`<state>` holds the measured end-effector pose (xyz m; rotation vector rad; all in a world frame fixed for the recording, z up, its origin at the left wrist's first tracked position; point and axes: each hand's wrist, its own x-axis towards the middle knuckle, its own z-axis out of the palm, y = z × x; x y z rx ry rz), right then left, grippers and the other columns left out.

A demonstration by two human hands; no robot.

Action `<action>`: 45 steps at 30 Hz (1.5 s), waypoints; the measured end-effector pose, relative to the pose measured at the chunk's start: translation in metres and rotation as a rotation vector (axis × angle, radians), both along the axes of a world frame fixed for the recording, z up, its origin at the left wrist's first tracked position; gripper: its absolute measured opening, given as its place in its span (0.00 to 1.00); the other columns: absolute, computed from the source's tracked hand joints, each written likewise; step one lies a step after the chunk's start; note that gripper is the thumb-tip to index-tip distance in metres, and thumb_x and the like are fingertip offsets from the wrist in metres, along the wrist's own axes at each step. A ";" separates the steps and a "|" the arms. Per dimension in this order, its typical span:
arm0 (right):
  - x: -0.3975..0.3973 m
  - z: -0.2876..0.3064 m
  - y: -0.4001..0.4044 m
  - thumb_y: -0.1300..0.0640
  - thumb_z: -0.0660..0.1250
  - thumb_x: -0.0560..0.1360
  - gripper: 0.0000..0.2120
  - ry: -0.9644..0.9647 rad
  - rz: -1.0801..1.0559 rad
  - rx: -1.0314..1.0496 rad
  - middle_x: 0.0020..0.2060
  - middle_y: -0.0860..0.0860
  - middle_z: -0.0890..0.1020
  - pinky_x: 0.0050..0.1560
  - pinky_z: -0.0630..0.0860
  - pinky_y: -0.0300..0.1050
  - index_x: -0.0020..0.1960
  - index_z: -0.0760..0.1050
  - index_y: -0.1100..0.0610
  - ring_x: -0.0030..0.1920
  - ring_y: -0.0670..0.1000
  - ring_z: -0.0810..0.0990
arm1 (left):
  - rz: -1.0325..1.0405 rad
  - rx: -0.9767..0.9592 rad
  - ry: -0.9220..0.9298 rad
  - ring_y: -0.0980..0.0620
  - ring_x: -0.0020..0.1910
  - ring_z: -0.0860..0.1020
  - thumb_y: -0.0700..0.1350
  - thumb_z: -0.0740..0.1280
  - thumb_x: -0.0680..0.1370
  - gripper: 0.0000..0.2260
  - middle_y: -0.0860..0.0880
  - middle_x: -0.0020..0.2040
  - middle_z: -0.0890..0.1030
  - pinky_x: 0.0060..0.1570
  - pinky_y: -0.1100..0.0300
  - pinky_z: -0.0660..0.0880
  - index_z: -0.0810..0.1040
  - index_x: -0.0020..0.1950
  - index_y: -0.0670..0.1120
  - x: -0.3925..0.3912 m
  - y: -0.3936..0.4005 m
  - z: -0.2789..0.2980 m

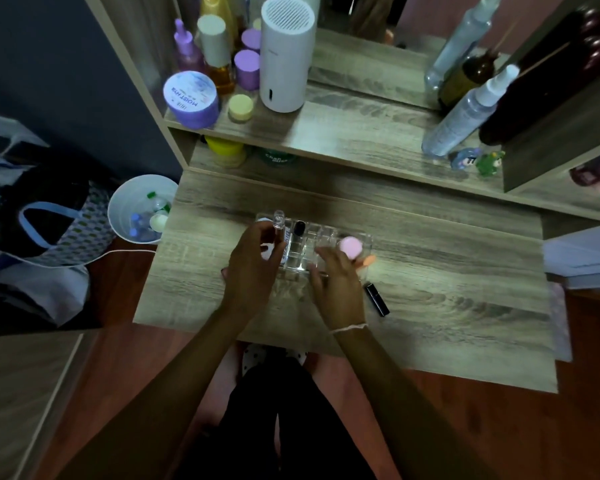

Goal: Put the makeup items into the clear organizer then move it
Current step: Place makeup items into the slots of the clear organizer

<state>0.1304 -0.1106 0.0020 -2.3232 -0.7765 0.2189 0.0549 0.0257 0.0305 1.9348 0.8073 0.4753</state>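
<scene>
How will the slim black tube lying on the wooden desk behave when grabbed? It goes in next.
The slim black tube looks rigid and probably light. Lying flat on the wooden desk, it may roll if nudged sideways. Its glossy surface could be slippery, so pinch it mid-length.

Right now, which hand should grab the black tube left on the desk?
Right. The black tube lies just beside the right hand, which looks free; the left hand holds a clear-capped bottle at the organizer.
</scene>
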 end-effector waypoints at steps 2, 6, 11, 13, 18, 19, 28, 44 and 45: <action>-0.009 -0.002 -0.006 0.60 0.67 0.76 0.17 -0.064 0.057 -0.055 0.63 0.59 0.77 0.62 0.74 0.51 0.64 0.73 0.60 0.63 0.57 0.76 | 0.003 -0.002 -0.012 0.57 0.50 0.77 0.43 0.70 0.76 0.12 0.55 0.52 0.77 0.53 0.61 0.75 0.74 0.58 0.46 0.006 0.000 0.001; -0.025 -0.014 -0.016 0.56 0.63 0.78 0.26 -0.096 0.172 -0.238 0.73 0.62 0.65 0.73 0.64 0.56 0.72 0.62 0.63 0.74 0.59 0.62 | -0.040 0.032 -0.024 0.58 0.48 0.77 0.45 0.70 0.76 0.12 0.53 0.51 0.78 0.48 0.74 0.70 0.75 0.58 0.46 0.022 0.002 0.004; -0.031 -0.029 -0.030 0.52 0.60 0.79 0.31 -0.070 0.262 -0.328 0.76 0.61 0.56 0.76 0.55 0.59 0.75 0.53 0.64 0.77 0.58 0.50 | -0.166 0.143 -0.074 0.56 0.47 0.78 0.40 0.70 0.75 0.11 0.46 0.50 0.82 0.49 0.61 0.76 0.76 0.56 0.42 0.048 0.005 0.007; -0.031 -0.032 -0.032 0.53 0.60 0.79 0.31 -0.073 0.269 -0.322 0.76 0.61 0.57 0.75 0.56 0.59 0.75 0.54 0.63 0.77 0.57 0.49 | -0.213 0.160 -0.084 0.60 0.46 0.76 0.39 0.70 0.75 0.10 0.46 0.50 0.82 0.47 0.70 0.74 0.76 0.55 0.41 0.057 0.004 0.006; -0.030 -0.038 -0.034 0.53 0.63 0.78 0.32 -0.062 0.259 -0.314 0.76 0.60 0.58 0.75 0.56 0.59 0.75 0.54 0.63 0.75 0.56 0.47 | -0.234 0.151 -0.044 0.57 0.46 0.77 0.38 0.71 0.74 0.11 0.44 0.49 0.83 0.43 0.81 0.67 0.77 0.54 0.39 0.069 0.001 -0.001; -0.030 -0.039 -0.034 0.52 0.62 0.78 0.32 -0.060 0.264 -0.318 0.76 0.60 0.57 0.75 0.55 0.58 0.75 0.54 0.63 0.76 0.56 0.47 | -0.233 0.152 -0.028 0.57 0.46 0.77 0.39 0.71 0.74 0.10 0.45 0.49 0.83 0.42 0.81 0.66 0.77 0.54 0.40 0.070 0.001 -0.003; -0.031 -0.044 -0.035 0.50 0.58 0.80 0.31 -0.063 0.264 -0.321 0.77 0.59 0.55 0.76 0.51 0.55 0.76 0.50 0.61 0.77 0.55 0.47 | -0.285 0.398 0.146 0.48 0.45 0.80 0.46 0.71 0.74 0.09 0.46 0.45 0.83 0.42 0.61 0.66 0.78 0.51 0.45 0.068 0.010 -0.024; -0.030 -0.037 -0.033 0.51 0.58 0.79 0.32 -0.031 0.273 -0.371 0.77 0.58 0.53 0.77 0.51 0.57 0.77 0.48 0.61 0.76 0.53 0.43 | -0.351 0.372 0.192 0.44 0.57 0.75 0.49 0.70 0.75 0.15 0.44 0.55 0.81 0.56 0.49 0.72 0.78 0.58 0.43 0.059 0.014 -0.023; -0.030 -0.036 -0.033 0.51 0.58 0.79 0.32 -0.033 0.271 -0.374 0.77 0.58 0.53 0.77 0.51 0.58 0.77 0.48 0.61 0.76 0.53 0.43 | -0.359 0.374 0.191 0.44 0.57 0.75 0.48 0.70 0.75 0.15 0.43 0.55 0.80 0.57 0.48 0.71 0.77 0.58 0.43 0.056 0.015 -0.022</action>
